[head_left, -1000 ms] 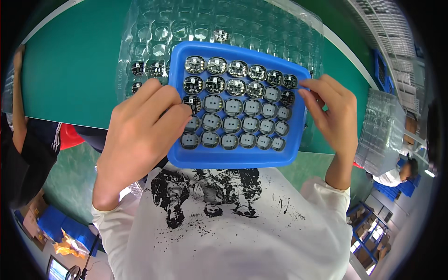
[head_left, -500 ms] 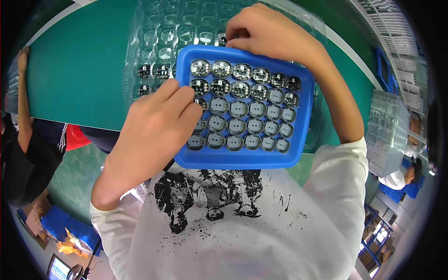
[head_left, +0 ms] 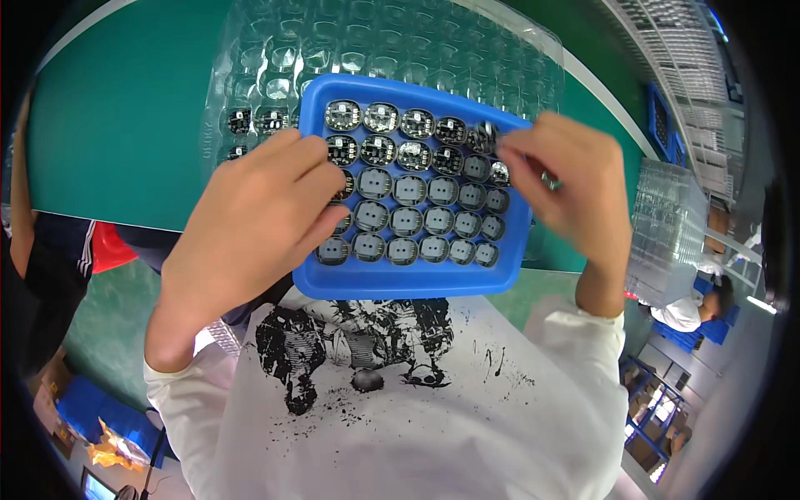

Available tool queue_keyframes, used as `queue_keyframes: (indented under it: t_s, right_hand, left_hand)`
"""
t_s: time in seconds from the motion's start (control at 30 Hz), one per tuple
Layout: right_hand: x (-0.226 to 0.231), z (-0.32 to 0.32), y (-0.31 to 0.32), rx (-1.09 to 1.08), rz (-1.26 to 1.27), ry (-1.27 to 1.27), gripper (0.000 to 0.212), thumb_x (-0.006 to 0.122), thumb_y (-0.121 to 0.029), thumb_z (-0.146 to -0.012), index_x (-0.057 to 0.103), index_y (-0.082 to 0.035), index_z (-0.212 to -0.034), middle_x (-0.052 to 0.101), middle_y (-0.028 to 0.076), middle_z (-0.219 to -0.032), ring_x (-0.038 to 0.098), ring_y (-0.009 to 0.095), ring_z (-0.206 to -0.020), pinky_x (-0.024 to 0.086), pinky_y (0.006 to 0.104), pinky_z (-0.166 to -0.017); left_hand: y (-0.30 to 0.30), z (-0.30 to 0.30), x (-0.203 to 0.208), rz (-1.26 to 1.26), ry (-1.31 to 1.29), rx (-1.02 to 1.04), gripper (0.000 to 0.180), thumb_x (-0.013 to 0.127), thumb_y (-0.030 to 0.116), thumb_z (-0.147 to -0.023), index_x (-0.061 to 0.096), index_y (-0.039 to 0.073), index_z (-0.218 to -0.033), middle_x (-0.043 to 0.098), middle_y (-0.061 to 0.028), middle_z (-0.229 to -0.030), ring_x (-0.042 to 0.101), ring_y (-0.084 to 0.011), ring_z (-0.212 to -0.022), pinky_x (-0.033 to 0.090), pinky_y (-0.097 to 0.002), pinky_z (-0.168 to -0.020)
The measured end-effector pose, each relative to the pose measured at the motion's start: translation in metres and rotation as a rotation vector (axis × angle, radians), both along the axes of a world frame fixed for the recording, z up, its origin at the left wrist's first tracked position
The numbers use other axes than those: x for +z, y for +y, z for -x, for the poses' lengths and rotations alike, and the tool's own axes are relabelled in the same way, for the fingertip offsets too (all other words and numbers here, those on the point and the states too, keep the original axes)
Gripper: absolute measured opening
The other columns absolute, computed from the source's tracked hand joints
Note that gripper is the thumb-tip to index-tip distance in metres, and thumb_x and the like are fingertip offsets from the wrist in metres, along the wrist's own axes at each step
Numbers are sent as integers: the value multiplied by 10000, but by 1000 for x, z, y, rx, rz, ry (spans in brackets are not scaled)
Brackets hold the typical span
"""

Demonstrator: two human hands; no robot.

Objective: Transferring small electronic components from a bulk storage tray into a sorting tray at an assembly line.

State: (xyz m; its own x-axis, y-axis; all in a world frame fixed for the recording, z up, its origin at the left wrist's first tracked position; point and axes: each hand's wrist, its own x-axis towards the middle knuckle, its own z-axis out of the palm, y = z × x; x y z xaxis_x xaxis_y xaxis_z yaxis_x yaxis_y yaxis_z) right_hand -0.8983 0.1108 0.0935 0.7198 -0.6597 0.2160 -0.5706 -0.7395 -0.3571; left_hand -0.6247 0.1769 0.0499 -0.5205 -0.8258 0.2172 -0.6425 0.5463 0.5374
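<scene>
Blue tray (head_left: 408,287), beneath left fingers (head_left: 302,160), beneath right fingers (head_left: 533,152)

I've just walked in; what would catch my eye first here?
Probably the bright blue tray in the middle, holding rows of rounded grey cases, the far rows mostly showing circuit boards. The person's left grip is at its left edge, the blurred right grip at its right. Beyond lies a clear, pocketed plastic tray.

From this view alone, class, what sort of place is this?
Probably an electronics workshop: a blue tray holding small circuit boards, a long green worktable, and clear plastic trays stacked at the right.
</scene>
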Motion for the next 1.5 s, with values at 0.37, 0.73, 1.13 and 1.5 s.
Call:
queue_keyframes:
  t_s: [0.37, 0.73, 1.13, 1.5]
  right_hand:
    - [-19, 8, 25, -42, 29, 158, 119, 718, 6, -710, 671, -26, -814, 551, 69, -646, 546, 226, -526, 398, 342, -444]
    - [-25, 6, 23, -37, -12, 213, 108, 707, -2, -716, 662, -28, -810, 556, 72, -665, 563, 248, -551, 414, 363, -460]
    - [-26, 13, 22, -77, -56, 157, 162, 745, -66, -742, 662, -27, -875, 541, 77, -686, 553, 226, -575, 407, 342, -491]
    - [-64, 164, -89, -692, -646, -1189, 88, 571, -115, -933, 581, -28, -946, 398, -31, -644, 336, 74, -525, 251, 235, -461]
  left_hand:
    - [-32, -33, -17, -88, 303, 332, 121, 651, 71, -872, 581, -17, -829, 525, -23, -650, 457, -73, -547, 356, -244, -499]
    - [-108, -151, -86, 72, 367, 678, 263, 577, 269, -961, 626, 18, -901, 467, 63, -665, 357, -17, -593, 275, -203, -522]
    - [-122, -167, -98, 157, 193, 758, 263, 570, 269, -973, 634, 16, -992, 531, 21, -732, 430, -42, -668, 361, -208, -583]
    - [-122, -179, -103, 151, 169, 731, 311, 538, 297, -982, 623, -3, -983, 554, -12, -745, 446, -66, -651, 382, -221, -596]
